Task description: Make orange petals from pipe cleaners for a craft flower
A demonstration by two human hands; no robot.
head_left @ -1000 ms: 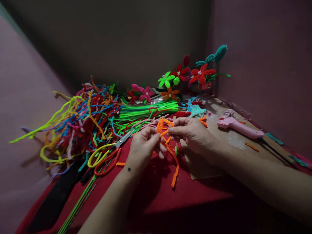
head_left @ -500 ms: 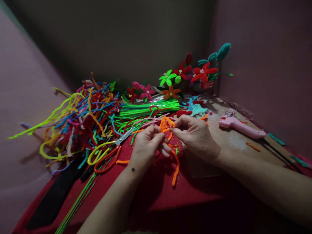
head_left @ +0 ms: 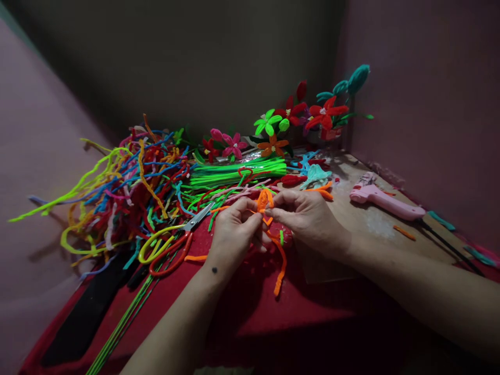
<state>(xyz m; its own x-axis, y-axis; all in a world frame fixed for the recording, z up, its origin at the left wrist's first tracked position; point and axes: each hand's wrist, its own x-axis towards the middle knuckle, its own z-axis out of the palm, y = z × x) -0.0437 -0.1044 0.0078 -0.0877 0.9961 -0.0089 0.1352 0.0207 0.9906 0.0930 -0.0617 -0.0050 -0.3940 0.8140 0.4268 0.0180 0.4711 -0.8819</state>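
Both hands meet over the red cloth at the middle of the view, around a small looped orange pipe-cleaner piece [head_left: 264, 199]. My left hand [head_left: 240, 226] pinches its lower left side between thumb and forefinger. From the right, my right hand [head_left: 308, 216] pinches the same piece with thumb and forefinger. An orange strip [head_left: 280, 268] hangs or lies below the fingers; where it joins is hidden. Scissors with yellow and red handles [head_left: 185, 232] lie just left of my left hand, blades partly apart.
A tangled heap of coloured pipe cleaners [head_left: 133, 182] is at left, a green bundle [head_left: 242, 172] behind the hands. Pipe-cleaner flowers [head_left: 324, 113] stand at the back. On a board at right rests a pink glue gun [head_left: 386, 200] with a black cord.
The orange loop now looks narrower and more closed, and the right-hand fingers have moved slightly left and in against it. The whole view has shifted slightly.
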